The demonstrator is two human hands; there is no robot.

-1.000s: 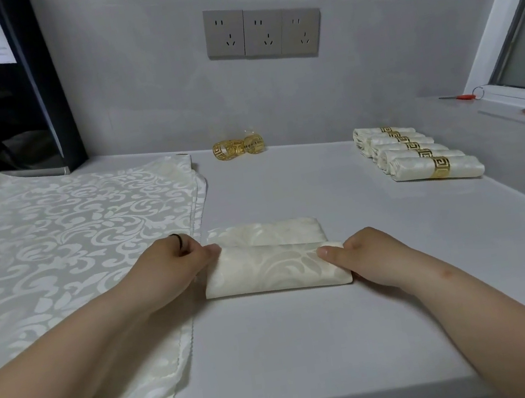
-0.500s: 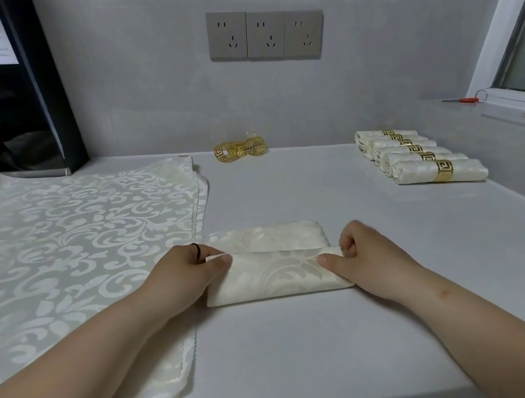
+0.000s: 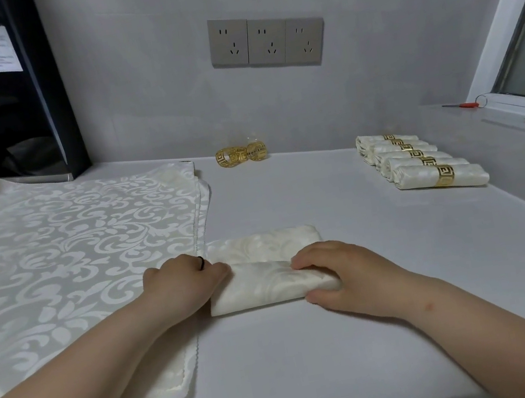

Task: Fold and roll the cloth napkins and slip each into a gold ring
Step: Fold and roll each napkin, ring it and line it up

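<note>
The napkin (image 3: 265, 285) sits mid-counter, just right of the stack of flat napkins (image 3: 71, 248). Its near half is already wound into a fat roll, and the far flap lies flat on the counter (image 3: 347, 341) behind it.

The right hand (image 3: 343, 275) has the roll's right end properly wrapped, with fingers over the top and the thumb tucked along the near side. The left hand (image 3: 181, 282) is curled up against the left end. From this angle I can't tell if it's actually pinching the cloth or just butting against it, since the fingertips are hidden under the knuckles.

Handling-wise, this looks like light, soft damask with a bit of sheen, so I'd expect it to be slippery and keen to spring open the moment pressure comes off. There's nothing fragile here, it just won't hold a shape on its own. My guess is the best hold is at both ends of the roll, with even downward pressure so it doesn't cone out to one side.

The gold rings (image 3: 241, 154) wait at the back wall, well apart from the hands. The finished rolls (image 3: 421, 160) are lined up off to the right.
</note>
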